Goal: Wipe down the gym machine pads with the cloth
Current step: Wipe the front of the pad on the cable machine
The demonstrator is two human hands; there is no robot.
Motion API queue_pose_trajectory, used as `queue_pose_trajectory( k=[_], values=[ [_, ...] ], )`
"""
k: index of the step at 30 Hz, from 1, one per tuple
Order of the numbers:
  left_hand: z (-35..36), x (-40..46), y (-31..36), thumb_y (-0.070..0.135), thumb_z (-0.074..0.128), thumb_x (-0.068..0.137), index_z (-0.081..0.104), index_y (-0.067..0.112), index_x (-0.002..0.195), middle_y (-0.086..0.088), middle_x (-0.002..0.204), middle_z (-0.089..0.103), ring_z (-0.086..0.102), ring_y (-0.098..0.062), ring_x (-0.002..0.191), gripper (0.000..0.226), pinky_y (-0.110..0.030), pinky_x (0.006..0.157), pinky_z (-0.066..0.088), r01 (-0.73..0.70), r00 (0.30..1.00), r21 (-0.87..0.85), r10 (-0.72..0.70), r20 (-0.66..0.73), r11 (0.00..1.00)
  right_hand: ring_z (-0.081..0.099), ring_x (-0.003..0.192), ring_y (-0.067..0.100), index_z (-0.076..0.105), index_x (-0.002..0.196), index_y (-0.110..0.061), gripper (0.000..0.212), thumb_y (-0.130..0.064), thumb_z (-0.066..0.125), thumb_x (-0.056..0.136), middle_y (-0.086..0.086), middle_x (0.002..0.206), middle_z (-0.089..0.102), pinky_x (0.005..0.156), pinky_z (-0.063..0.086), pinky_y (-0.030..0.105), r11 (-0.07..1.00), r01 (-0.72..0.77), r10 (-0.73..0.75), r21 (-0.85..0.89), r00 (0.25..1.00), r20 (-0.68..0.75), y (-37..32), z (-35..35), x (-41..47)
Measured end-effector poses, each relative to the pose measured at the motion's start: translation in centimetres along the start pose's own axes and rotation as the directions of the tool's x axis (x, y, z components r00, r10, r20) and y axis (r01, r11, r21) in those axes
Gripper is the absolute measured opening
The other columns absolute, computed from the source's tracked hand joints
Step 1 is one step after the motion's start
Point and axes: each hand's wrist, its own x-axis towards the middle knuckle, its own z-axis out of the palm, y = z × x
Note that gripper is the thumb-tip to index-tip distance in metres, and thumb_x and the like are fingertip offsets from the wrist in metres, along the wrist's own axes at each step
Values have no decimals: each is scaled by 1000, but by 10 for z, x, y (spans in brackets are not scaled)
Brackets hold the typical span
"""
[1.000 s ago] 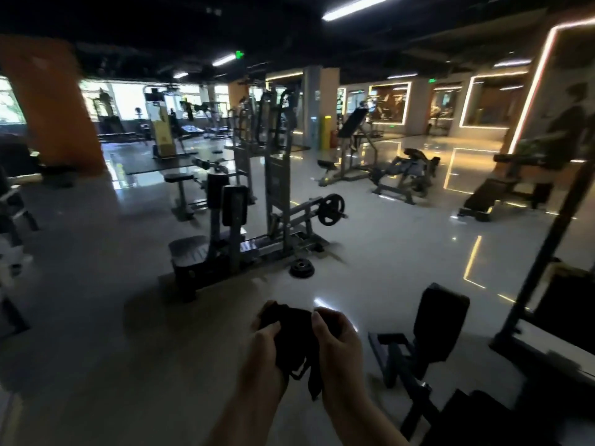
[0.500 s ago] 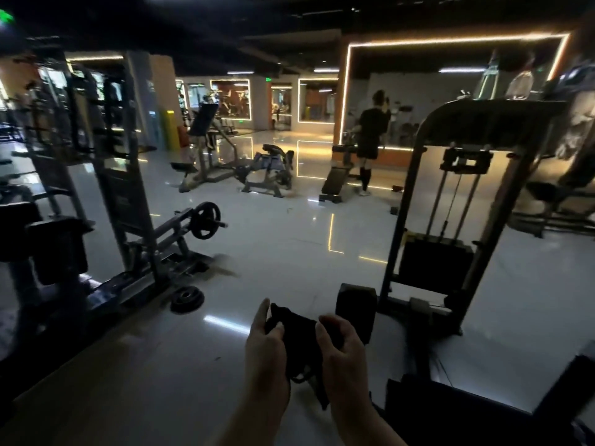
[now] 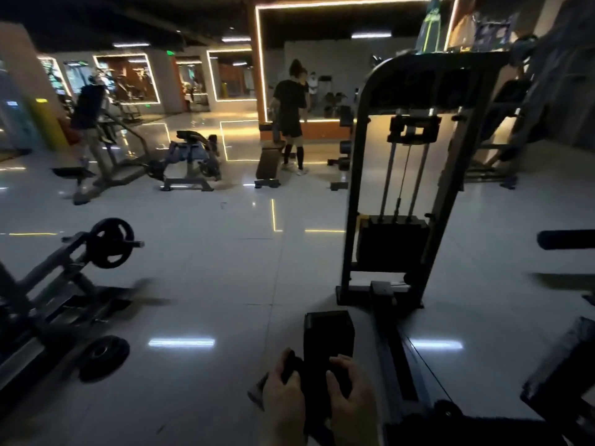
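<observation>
A dark cloth [image 3: 314, 386] is bunched between both hands at the bottom centre of the head view. My left hand [image 3: 283, 389] grips its left side and my right hand [image 3: 349, 394] grips its right side. Just beyond the cloth stands a black rectangular pad [image 3: 328, 329] of the weight-stack machine [image 3: 399, 194], low above the floor. Another dark pad [image 3: 560, 378] lies at the lower right, and a black roller pad [image 3: 566, 239] pokes in from the right edge.
A plate-loaded machine [image 3: 80, 262] stands at the left, with a loose weight plate [image 3: 103, 352] on the glossy tiled floor. A person in black [image 3: 289, 117] stands by a bench [image 3: 269, 162] near the far mirror. Other machines [image 3: 190, 159] fill the back left.
The view has swung right, from the plate-loaded machine to the weight-stack machine, which now stands closer. Both hands have kept hold of the cloth and now sit right in front of the black pad.
</observation>
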Motion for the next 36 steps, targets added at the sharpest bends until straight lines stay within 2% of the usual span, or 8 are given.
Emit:
queue_pose_trajectory(
  k=[8, 12, 18, 23, 25, 28, 32, 36],
  values=[
    [27, 121, -45, -21, 40, 87, 55, -1, 123, -26, 126, 55, 49, -37, 123, 44, -43, 108, 35, 98, 962, 275, -162, 220, 957, 56, 101, 18, 63, 82, -32, 18, -15, 64, 87, -7, 101, 60, 96, 42, 36, 934, -356, 357, 24, 929, -95, 61, 28, 70],
    [39, 168, -56, -14, 46, 87, 57, 12, 123, -11, 119, 60, 54, -21, 113, 46, -18, 92, 40, -19, 944, 345, -96, 314, 939, 51, 100, 10, 63, 81, -33, 17, -17, 64, 87, -21, 103, 52, 83, 35, 15, 934, -334, 310, -126, 933, -182, 82, 59, 96],
    [51, 225, -54, -5, 52, 89, 58, 22, 114, 17, 103, 59, 56, -3, 100, 38, 3, 75, 35, -327, 838, 244, 161, 522, 913, 49, 103, 2, 62, 89, -24, 18, -6, 61, 88, -4, 112, 52, 86, 32, 8, 944, -196, 101, -266, 938, -332, 106, 87, 147],
    [58, 274, -72, 25, 43, 89, 50, 26, 134, 16, 133, 48, 39, 6, 121, 46, -16, 114, 3, -755, 580, 329, 344, 739, 567, 51, 103, -4, 69, 100, -14, 23, 0, 65, 83, -10, 115, 53, 93, 46, 23, 928, -118, -48, -354, 903, -426, 154, 102, 155],
    [59, 290, -86, 22, 42, 94, 42, 28, 141, 12, 146, 39, 35, 3, 130, 47, -32, 116, -15, -857, 482, 343, 364, 797, 385, 54, 110, 2, 68, 106, -16, 31, 4, 63, 82, -10, 118, 56, 93, 48, 27, 910, -50, -139, -411, 899, -416, 173, 107, 157],
    [61, 307, -108, 15, 43, 98, 27, 33, 147, 14, 155, 20, 26, -4, 140, 54, -23, 103, -31, -914, 407, 367, 398, 822, 175, 61, 102, 1, 61, 107, -20, 24, -4, 51, 93, -13, 109, 60, 80, 52, 16, 884, 6, -200, -467, 908, -367, 192, 112, 167],
    [66, 331, -144, 20, 37, 101, 20, 35, 149, 12, 158, 14, 23, -9, 142, 53, -21, 94, -33, -915, 397, 393, 393, 829, 96, 46, 123, 14, 62, 115, -13, 27, -5, 56, 90, -7, 130, 45, 98, 39, 14, 875, 145, -339, -462, 865, -369, 234, 113, 186],
    [70, 345, -166, 26, 31, 100, 17, 41, 144, 14, 155, 12, 12, -10, 145, 49, -36, 112, -25, -948, 305, 309, 483, 821, 72, 20, 141, 28, 56, 127, -12, 36, -24, 54, 93, 1, 147, 34, 117, 18, 47, 760, 193, -480, -620, 810, -337, 274, 114, 195]
  ],
)
